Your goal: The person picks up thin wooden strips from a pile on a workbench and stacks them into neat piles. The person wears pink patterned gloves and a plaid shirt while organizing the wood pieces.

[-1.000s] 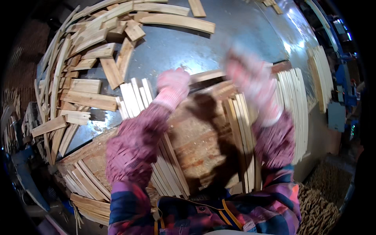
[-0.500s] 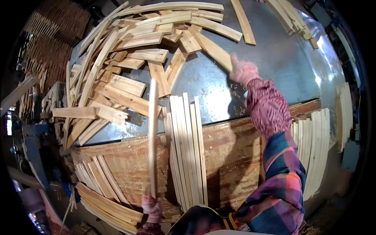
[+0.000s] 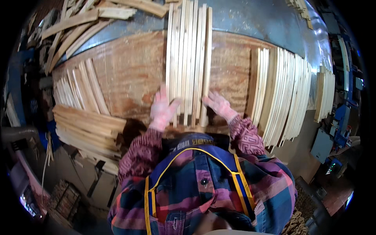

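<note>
A row of long, pale wooden strips (image 3: 188, 58) lies side by side in front of me, their near ends uneven. My left hand (image 3: 162, 110), in a pinkish glove, rests against the row's left edge with fingers spread. On the opposite side, my right hand (image 3: 220, 106), also gloved, touches the outermost strip (image 3: 207, 70) near its lower end, its fingers stretched toward it. Neither hand is wrapped round a strip. Beneath the row is a worn plywood board (image 3: 133, 74).
More strips stand in a row (image 3: 286, 90) at the right, with a smaller bundle (image 3: 325, 94) beyond. Stacked boards (image 3: 86, 125) and leaning strips (image 3: 84, 86) are at the left. Loose boards (image 3: 74, 23) lie jumbled on the metal tabletop (image 3: 137, 23) at far left.
The view has tipped down toward my body. My right hand has left the loose board and come back to the row. My left hand no longer holds a strip upright.
</note>
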The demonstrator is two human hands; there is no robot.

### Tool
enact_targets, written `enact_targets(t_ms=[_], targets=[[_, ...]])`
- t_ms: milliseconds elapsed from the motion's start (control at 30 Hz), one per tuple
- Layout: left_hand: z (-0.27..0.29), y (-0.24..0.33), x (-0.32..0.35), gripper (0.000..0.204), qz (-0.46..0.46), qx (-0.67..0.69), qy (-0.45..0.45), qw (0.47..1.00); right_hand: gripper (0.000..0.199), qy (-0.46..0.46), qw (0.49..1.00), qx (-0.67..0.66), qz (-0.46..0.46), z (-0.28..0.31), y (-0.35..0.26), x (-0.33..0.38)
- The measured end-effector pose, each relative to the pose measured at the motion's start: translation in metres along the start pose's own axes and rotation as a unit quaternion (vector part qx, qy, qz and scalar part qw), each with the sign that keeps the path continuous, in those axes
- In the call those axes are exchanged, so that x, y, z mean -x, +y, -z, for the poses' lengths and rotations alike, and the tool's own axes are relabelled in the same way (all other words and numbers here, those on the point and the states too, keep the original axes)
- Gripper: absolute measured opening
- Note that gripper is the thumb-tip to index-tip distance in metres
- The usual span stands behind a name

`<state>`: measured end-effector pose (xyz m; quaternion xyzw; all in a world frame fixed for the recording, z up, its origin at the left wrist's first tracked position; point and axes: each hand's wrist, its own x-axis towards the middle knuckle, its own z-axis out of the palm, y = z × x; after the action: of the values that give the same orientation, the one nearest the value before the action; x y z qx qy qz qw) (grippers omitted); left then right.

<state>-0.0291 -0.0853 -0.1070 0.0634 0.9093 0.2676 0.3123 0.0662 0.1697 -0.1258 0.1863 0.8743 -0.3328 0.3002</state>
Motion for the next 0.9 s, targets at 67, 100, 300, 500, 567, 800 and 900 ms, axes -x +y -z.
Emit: enact_targets(t_ms=[67, 100, 300, 500, 567, 800, 900], targets=[[-0.003, 0.005, -0.014, 0.122, -0.122, -0.033, 0.077, 0.989, 0.058, 0.056, 0.997, -0.045, -0.035, -0.001, -0.03, -0.012], [0.005, 0.023, -0.016, 0.127, -0.08, -0.081, 0.045, 0.993, 0.062, 0.093, 0.991, -0.084, -0.044, 0.011, -0.05, -0.018], [0.005, 0.034, -0.022, 0.133, -0.011, -0.143, 0.011, 0.99, 0.121, 0.232, 0.96, 0.051, -0.149, 0.022, -0.118, -0.042], [-0.008, 0.051, -0.025, 0.12, 0.061, -0.155, 0.076, 0.983, 0.119, 0.192, 0.958, -0.095, -0.19, 0.03, -0.125, -0.017], [-0.021, 0.075, -0.027, 0.114, 0.096, -0.189, 0.121, 0.97, 0.119, 0.247, 0.949, -0.034, -0.195, 0.013, -0.128, -0.024], [-0.017, -0.003, 0.004, 0.074, -0.078, 0.478, -0.021, 0.874, 0.085, 0.099, 0.686, -0.719, 0.055, -0.003, -0.041, -0.001], [-0.094, -0.076, 0.016, 0.054, -0.185, 0.368, 0.022, 0.911, 0.056, -0.012, 0.542, -0.795, 0.271, -0.054, 0.024, -0.014]])
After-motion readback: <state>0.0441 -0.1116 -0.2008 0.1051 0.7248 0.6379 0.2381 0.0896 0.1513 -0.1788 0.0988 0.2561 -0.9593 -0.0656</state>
